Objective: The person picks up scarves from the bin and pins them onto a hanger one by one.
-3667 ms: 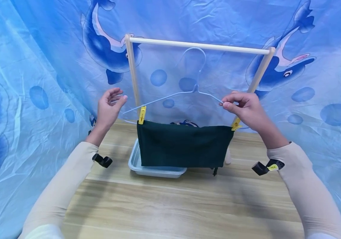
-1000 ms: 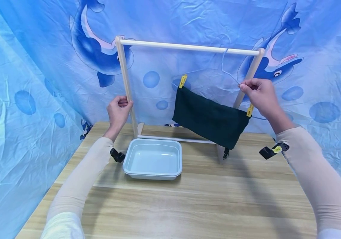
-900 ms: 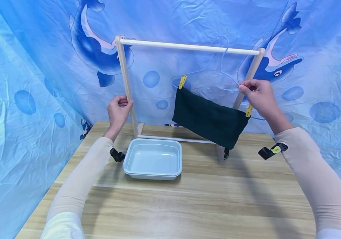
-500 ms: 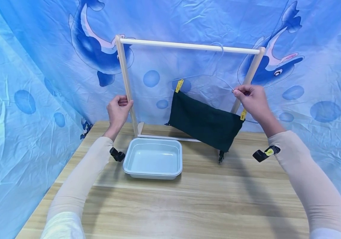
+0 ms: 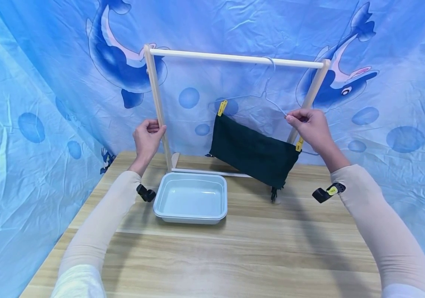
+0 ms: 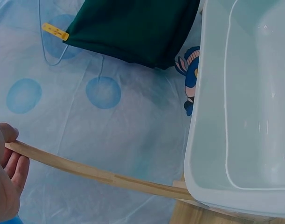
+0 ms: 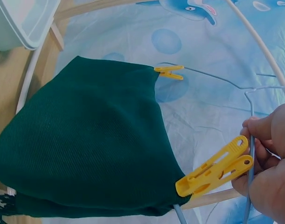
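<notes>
My right hand (image 5: 308, 126) pinches the right arm of a thin light-blue wire hanger (image 5: 247, 96), whose hook sits over the white top rail (image 5: 212, 56) of a wooden rack. From the hanger hangs a dark green scarf (image 5: 253, 151) with a dark fringe, tilted lower on its right. Two yellow clothespins fasten it: a left clothespin (image 5: 222, 108) and a right clothespin (image 7: 214, 168), close by my right fingers. My left hand (image 5: 148, 140) holds the rack's left wooden post (image 6: 95, 172) between thumb and fingers. The folded scarf covers the hanger's lower bar.
A pale blue plastic basin (image 5: 190, 217) stands on the wood-grain table (image 5: 212, 260), before the rack's left side. The rack's lower white bar (image 5: 212, 172) runs behind it. A blue dolphin-print curtain (image 5: 205, 25) closes off the back and sides.
First the hanger was in front of the rack; now its hook is on the rail. My left hand went from free to the post. Lately my right hand slid the hanger left and lower.
</notes>
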Demonstrator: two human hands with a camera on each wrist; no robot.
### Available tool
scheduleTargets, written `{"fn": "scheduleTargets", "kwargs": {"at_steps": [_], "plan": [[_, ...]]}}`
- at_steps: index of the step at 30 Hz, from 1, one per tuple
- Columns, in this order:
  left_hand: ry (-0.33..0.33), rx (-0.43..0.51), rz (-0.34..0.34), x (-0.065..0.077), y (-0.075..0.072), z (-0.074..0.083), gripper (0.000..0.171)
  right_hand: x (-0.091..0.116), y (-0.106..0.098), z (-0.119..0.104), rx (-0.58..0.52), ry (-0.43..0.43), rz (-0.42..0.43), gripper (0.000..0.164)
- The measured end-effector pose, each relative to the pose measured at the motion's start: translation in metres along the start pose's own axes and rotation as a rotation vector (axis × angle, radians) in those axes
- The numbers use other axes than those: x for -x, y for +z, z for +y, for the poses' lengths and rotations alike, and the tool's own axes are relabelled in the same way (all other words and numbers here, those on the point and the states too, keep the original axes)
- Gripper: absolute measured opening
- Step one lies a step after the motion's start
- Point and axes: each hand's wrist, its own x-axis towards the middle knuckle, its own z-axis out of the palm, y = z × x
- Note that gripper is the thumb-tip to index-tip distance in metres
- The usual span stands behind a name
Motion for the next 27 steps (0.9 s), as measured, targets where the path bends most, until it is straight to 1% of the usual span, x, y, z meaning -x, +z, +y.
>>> {"fn": "scheduleTargets", "kwargs": {"at_steps": [3, 6, 13, 16, 18, 22, 25, 27], "plan": [[-0.007, -0.009, 0.002, -0.001, 0.000, 0.000, 0.026, 0.000, -0.001, -0.001, 0.007, -0.019, -0.010, 0.035], [-0.010, -0.011, 0.002, -0.002, -0.001, -0.001, 0.026, 0.002, -0.002, -0.002, 0.005, -0.015, -0.021, 0.036], [-0.002, 0.006, 0.010, -0.003, -0.003, -0.003, 0.028, 0.006, -0.002, -0.005, -0.025, 0.040, -0.047, 0.035], [-0.009, 0.002, 0.010, -0.004, -0.004, -0.004, 0.028, 0.008, -0.004, -0.006, -0.049, 0.061, -0.047, 0.037], [-0.015, 0.000, 0.009, -0.004, -0.004, -0.005, 0.029, 0.010, -0.005, -0.006, -0.058, 0.066, -0.039, 0.039], [-0.021, 0.014, 0.002, -0.004, -0.004, -0.004, 0.029, 0.018, -0.008, -0.007, -0.068, 0.040, 0.005, 0.039], [-0.025, 0.037, -0.010, -0.003, -0.003, -0.004, 0.031, 0.028, -0.010, -0.010, -0.113, 0.014, 0.048, 0.038], [-0.038, 0.052, -0.019, -0.002, -0.004, -0.004, 0.035, 0.037, -0.009, -0.012, -0.155, -0.009, 0.073, 0.037]]}}
